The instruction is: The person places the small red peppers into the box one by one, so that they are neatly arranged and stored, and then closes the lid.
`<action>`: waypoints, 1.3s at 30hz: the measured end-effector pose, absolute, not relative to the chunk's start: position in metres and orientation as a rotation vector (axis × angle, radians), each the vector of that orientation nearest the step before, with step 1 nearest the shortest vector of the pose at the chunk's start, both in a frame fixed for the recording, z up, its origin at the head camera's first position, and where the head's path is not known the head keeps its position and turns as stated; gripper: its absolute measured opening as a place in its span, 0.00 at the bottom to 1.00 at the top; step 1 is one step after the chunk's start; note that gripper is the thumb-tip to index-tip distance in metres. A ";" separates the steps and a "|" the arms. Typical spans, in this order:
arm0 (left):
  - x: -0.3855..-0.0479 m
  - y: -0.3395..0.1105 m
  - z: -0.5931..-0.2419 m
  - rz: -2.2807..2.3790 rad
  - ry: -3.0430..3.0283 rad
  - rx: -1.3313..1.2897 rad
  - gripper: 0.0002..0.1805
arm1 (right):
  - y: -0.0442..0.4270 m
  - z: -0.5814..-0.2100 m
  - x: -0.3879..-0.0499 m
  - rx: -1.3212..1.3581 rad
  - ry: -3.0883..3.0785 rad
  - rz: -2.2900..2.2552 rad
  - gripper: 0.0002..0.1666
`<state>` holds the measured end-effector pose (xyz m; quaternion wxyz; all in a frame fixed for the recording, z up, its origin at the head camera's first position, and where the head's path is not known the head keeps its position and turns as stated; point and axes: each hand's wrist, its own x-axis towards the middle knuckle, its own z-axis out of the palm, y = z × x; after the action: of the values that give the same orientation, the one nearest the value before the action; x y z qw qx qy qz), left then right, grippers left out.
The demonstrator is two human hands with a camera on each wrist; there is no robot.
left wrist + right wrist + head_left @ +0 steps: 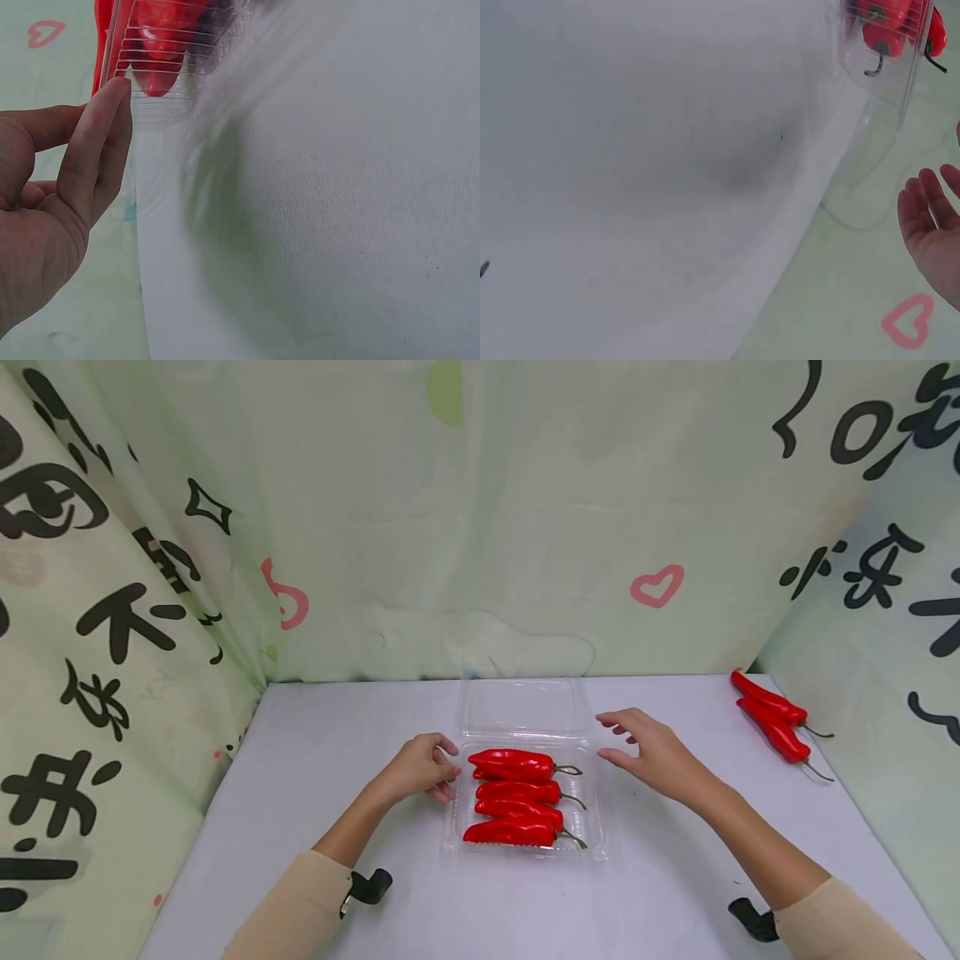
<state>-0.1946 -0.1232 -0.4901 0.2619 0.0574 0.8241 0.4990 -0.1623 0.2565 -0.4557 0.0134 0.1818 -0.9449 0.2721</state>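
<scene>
A clear plastic clamshell box [592, 843] lies on the table with its lid [523, 706] laid back, away from me. Several glossy red chili peppers [517, 791] fill its base in a stacked row, stems pointing right. At the box's left edge is my left hand [426, 766], fingers loosely bent; in the left wrist view its fingertips meet the ribbed wall of the box [176, 105]. My right hand [651, 752] hovers just right of the box, fingers spread and holding nothing. The right wrist view shows that hand [934, 232] apart from the box.
Two more red peppers [772, 714] lie side by side near the back right corner of the white table [300, 735]. A pale green printed curtain [360, 568] encloses the back and both sides.
</scene>
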 end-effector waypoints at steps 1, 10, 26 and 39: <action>-0.195 -0.123 -0.490 1.352 2.228 0.156 0.17 | 0.262 -0.456 -0.162 0.547 -2.946 0.843 0.33; -0.194 -0.122 -0.490 1.348 2.233 0.152 0.17 | 0.307 -0.454 -0.163 0.331 -2.981 0.852 0.40; -0.195 -0.122 -0.489 1.342 2.230 0.147 0.18 | 0.389 -0.471 -0.163 -0.024 -2.976 0.756 0.48; -0.195 -0.122 -0.489 1.343 2.221 0.131 0.19 | 0.442 -0.479 -0.159 -0.205 -2.978 0.673 0.51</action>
<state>-0.1949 -0.1223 -0.4888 0.2682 0.0485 0.8233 0.4978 -0.1591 0.4418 -0.4790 0.0410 -0.0668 -0.9724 0.2199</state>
